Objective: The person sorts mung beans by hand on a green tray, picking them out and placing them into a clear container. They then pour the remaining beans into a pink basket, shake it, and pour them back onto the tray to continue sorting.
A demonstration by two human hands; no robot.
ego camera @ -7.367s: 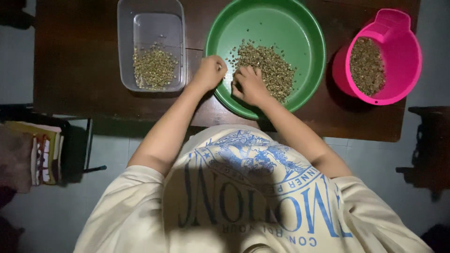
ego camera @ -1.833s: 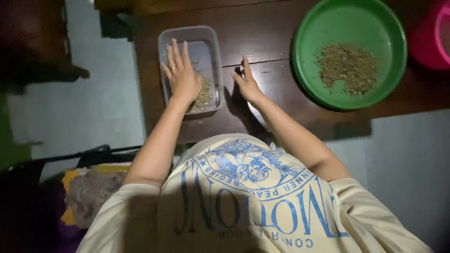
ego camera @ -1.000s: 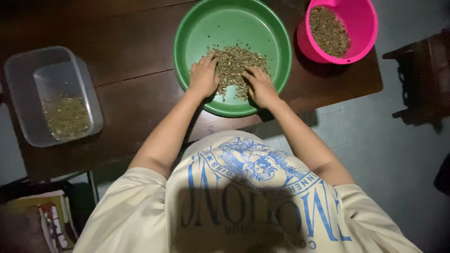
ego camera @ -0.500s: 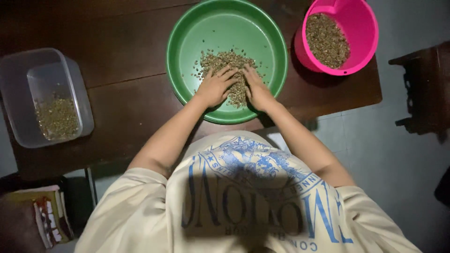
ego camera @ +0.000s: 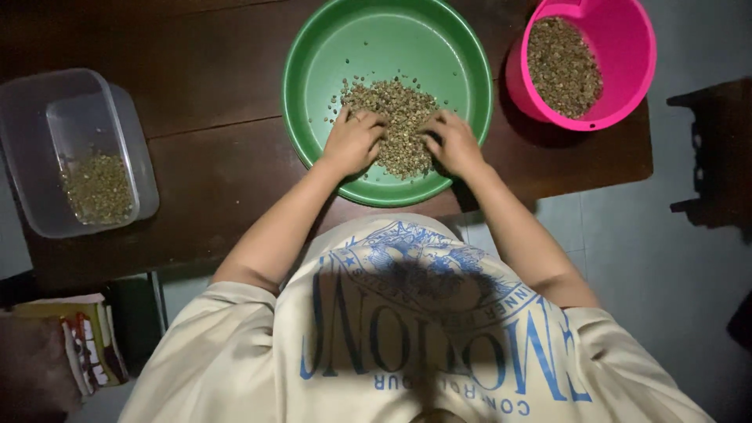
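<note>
Closest to us is our own cream short-sleeved shirt with a blue print [ego camera: 415,329], and from it both bare forearms run forward over the near edge of the dark wooden surface [ego camera: 219,164]. Our left hand [ego camera: 354,142] and right hand [ego camera: 453,143] rest side by side inside the round green plastic basin [ego camera: 313,55], each at the near flank of the heap of small greenish-brown beans [ego camera: 398,117]. The fingers of both hands are curled loosely down into the beans, neither flat nor fisted; whether either pinches single beans we cannot tell, since the fingertips sink into the pile. There seems to be a ring on a left finger. The heap lies between and just ahead of the hands, near the basin's middle, with a few stray beans scattered past it; a low, spread heap like this would let beans be raked and looked over from both sides, which fits how the hands flank it. Well to the left of the left hand stands a clear rectangular plastic tub [ego camera: 23,149] holding a smaller patch of similar beans [ego camera: 98,188]. Beyond and to the right of the right hand, just beside the basin, a bright pink plastic pail [ego camera: 627,47] holds a fuller load of beans [ego camera: 564,66].
</note>
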